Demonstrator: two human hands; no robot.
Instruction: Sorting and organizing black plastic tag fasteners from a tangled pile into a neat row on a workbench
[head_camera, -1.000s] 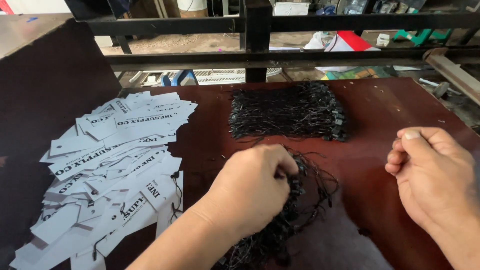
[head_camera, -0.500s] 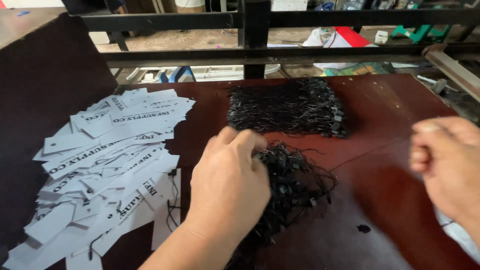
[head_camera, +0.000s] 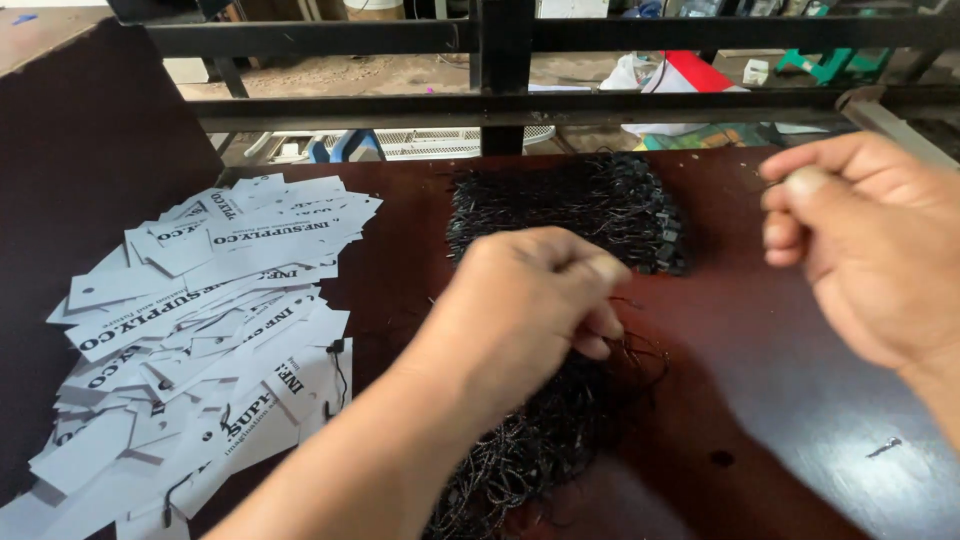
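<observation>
The left hand (head_camera: 525, 310) is closed, fingertips pinching thin black cords out of the loose tangle of black strings (head_camera: 545, 440) lying near the front edge of the dark red table (head_camera: 800, 400), about mid-width; the right hand (head_camera: 870, 240) hovers above the right side, thumb and forefinger pressed together, whether on a cord cannot be told; bare table surface lies open beneath it toward the right edge. A tidier bundle of black strings (head_camera: 570, 205) sits at the back edge; white paper tags (head_camera: 200, 330) cover the left side; a black metal rail (head_camera: 500, 100) bounds the back.
</observation>
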